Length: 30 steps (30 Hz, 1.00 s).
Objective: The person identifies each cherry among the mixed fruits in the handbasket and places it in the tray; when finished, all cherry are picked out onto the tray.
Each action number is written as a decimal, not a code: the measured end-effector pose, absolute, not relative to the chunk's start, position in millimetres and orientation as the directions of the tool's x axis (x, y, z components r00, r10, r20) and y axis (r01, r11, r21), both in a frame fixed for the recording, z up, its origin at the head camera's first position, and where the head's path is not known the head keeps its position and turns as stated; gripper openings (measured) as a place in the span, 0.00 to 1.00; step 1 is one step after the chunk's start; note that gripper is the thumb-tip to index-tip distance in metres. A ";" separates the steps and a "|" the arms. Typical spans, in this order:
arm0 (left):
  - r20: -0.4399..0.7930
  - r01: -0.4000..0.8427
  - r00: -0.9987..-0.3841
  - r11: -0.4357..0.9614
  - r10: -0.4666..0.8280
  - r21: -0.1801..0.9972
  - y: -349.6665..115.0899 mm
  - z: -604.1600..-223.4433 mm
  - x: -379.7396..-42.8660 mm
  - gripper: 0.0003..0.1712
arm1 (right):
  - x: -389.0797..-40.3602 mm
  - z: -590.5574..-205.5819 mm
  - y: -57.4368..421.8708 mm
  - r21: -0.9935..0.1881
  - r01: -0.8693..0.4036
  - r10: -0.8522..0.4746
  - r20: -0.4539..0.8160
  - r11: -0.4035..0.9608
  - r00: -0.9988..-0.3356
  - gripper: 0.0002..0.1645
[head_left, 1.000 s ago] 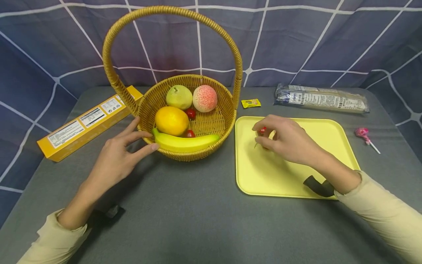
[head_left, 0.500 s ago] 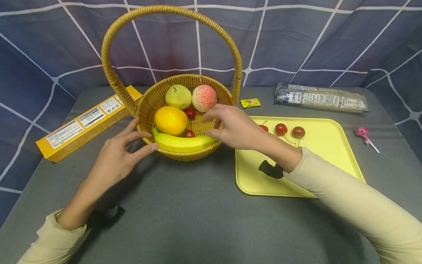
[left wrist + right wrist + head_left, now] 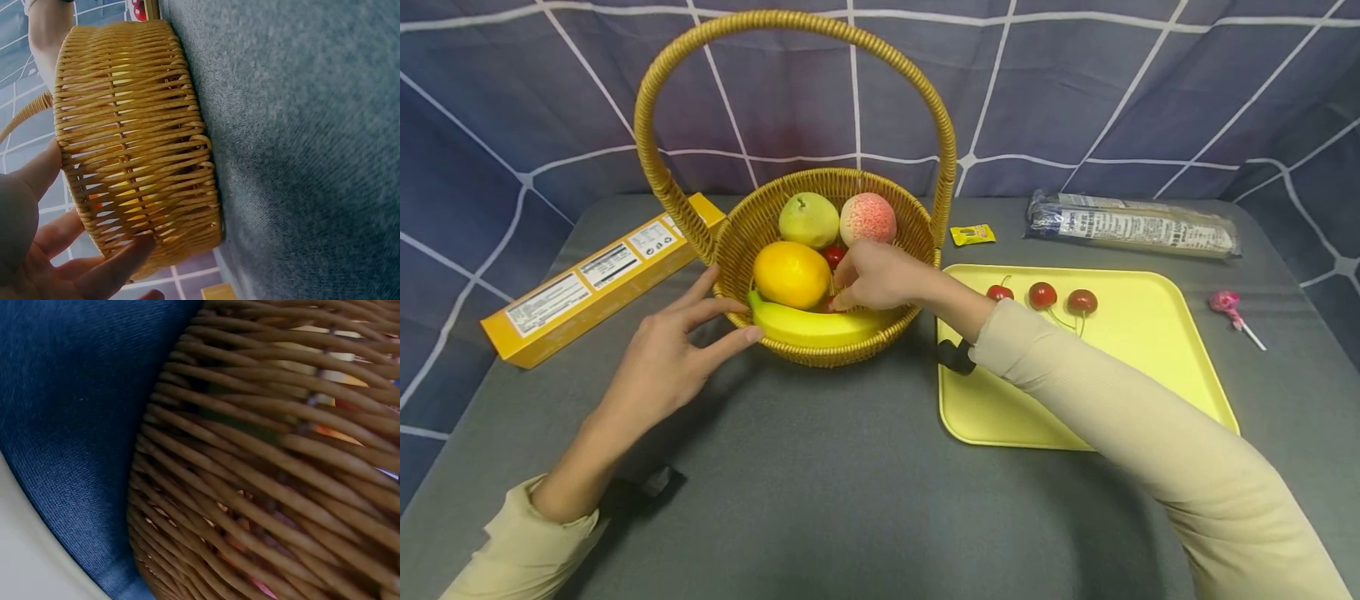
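Observation:
In the head view my left hand [image 3: 673,342] touches the left rim of the wicker basket [image 3: 820,356], fingers spread; the left wrist view shows the thumb at the rim and a fingertip against the woven wall [image 3: 137,137]. My right hand [image 3: 883,279] reaches inside the basket, fingers curled and pinching a red cherry [image 3: 829,305] low beside the banana [image 3: 820,327]. A yellow mango-like fruit [image 3: 792,275], a green pear [image 3: 808,220], a pink peach [image 3: 868,218] and another cherry [image 3: 832,255] lie around it. Basket weave hides the right hand in the right wrist view.
Right of the basket lies a yellow tray [image 3: 1120,392] with 3 stemmed cherries [image 3: 1042,295]. Behind are a small yellow candy packet [image 3: 972,235] and a long clear-wrapped package [image 3: 1135,225]. A pink lollipop [image 3: 1227,303] lies far right, an orange box [image 3: 602,279] left.
My right hand has moved left from the tray into the basket with a cherry, uncovering the cherries on the tray. My left hand has stayed at the rim.

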<state>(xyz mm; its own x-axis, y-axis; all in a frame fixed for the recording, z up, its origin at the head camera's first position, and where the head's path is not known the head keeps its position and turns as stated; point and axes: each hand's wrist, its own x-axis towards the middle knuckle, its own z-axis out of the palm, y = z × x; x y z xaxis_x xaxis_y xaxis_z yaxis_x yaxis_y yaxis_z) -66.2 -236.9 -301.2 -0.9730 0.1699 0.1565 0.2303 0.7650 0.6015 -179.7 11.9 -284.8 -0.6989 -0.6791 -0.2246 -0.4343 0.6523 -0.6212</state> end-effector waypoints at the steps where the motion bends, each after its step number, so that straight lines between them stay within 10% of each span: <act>1: 0.155 0.230 -0.973 0.765 0.170 0.602 -236.8 -300.9 -66.2 0.22 | -180.1 -286.2 11.3 -0.621 -0.439 -0.684 -0.227 0.650 -0.693 0.08; 30: 0.137 0.214 -0.977 0.767 0.165 0.605 -238.0 -299.1 -65.4 0.24 | -176.1 -288.3 9.2 -0.467 -0.417 -0.554 -0.206 0.780 -0.807 0.18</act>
<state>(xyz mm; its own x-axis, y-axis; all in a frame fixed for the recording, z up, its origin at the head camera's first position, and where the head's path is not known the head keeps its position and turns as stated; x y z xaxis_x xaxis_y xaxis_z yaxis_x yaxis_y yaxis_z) -65.4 -238.0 -299.1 -0.9767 0.1648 0.1373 0.2144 0.7667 0.6051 -176.1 9.2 -288.3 -0.8066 -0.5542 -0.2056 -0.4166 0.7797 -0.4673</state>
